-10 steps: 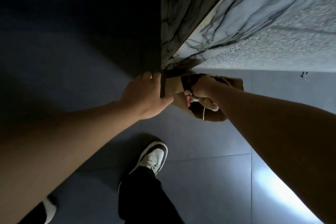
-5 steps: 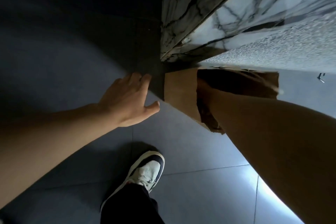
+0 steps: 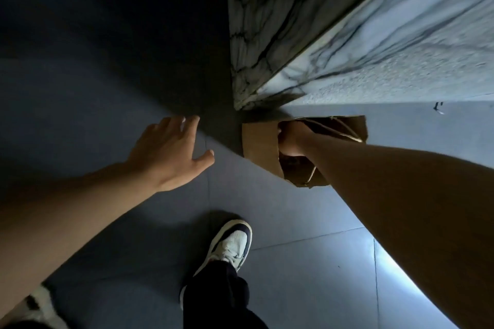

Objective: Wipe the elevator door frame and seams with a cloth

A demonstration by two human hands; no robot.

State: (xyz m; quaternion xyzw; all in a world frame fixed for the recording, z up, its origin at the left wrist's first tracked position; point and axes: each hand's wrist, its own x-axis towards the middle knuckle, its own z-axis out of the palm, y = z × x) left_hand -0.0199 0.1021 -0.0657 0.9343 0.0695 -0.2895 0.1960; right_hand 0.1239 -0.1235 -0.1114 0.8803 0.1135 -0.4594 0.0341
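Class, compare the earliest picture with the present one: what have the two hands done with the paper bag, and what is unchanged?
The left hand has let go of the brown paper bag and drawn back to the left, fingers spread. The right hand has gone from the bag's mouth down inside it. The bag stays on the floor at the foot of the marble wall; no cloth shows.
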